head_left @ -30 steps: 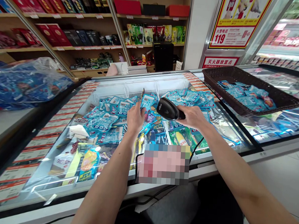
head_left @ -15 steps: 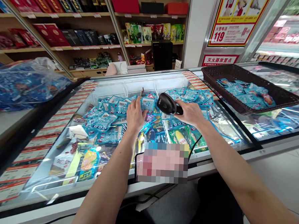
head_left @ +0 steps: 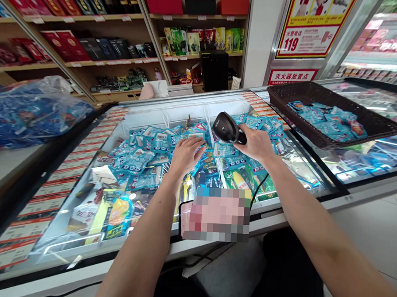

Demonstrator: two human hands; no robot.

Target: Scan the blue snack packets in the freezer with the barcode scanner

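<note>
Black phone (head_left: 215, 216), display pixelated, stands at the front rim of the chest freezer (head_left: 269, 226); a forearm bump could knock it over, as the left arm runs close beside it. Dark cable (head_left: 259, 186) hangs just right of it, between phone and right forearm; a sharp pull might snag the phone or drag across the goods. White wire divider (head_left: 220, 169) parts the stock past that; packets could slip over it and mix with other items. Left hand (head_left: 186, 154) is palm down over the blue packets (head_left: 138, 160), thumb apart from fingers; can't tell if it pinches one. Overlapping foil looks slippery, so grabbing two or sliding the pile seems likely trouble. Right hand (head_left: 257, 143) is wrapped round the handle of the black scanner (head_left: 225, 128), head held above the heap in the freezer; with so many barcodes close together, it may read the wrong packet, and glare on shiny film could spoil a read. Farther right, the brown basket (head_left: 296, 122) holds more blue packets on the neighbouring glass; a careless elbow could shove it.
</note>
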